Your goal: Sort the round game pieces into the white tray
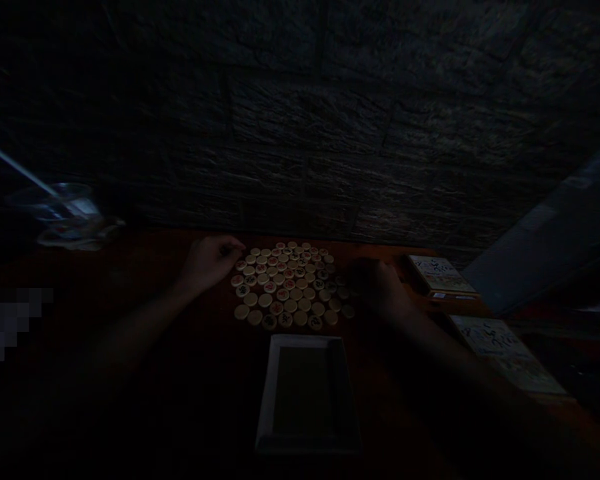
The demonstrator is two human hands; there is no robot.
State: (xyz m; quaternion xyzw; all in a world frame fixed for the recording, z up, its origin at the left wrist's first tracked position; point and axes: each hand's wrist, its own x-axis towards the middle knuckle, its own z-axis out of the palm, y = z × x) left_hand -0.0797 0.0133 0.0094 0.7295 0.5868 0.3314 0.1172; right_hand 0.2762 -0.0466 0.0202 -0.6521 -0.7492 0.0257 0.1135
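Note:
Many round, pale Chinese chess pieces (290, 285) lie flat in a rough cluster on the reddish-brown table, some with red characters, some with black, some blank. Just left of the cluster's far edge is my left hand (214, 257), its fingers curled together; whatever is inside them, if anything, is hidden. My right hand (380, 283) rests at the right side of the pieces, close to them. Deep shadow covers its fingers, so their pose does not show. Nearer to me than the pieces sits an open, shallow rectangular box tray (266, 400) with pale walls.
Two printed boxes lie on the right, a far box (437, 270) and a nearer box (507, 353). A clear cup (70, 207) with a straw stands far left. Behind the table rises a dark stone wall (310, 120); a grey panel (545, 227) leans at right. Light is very dim.

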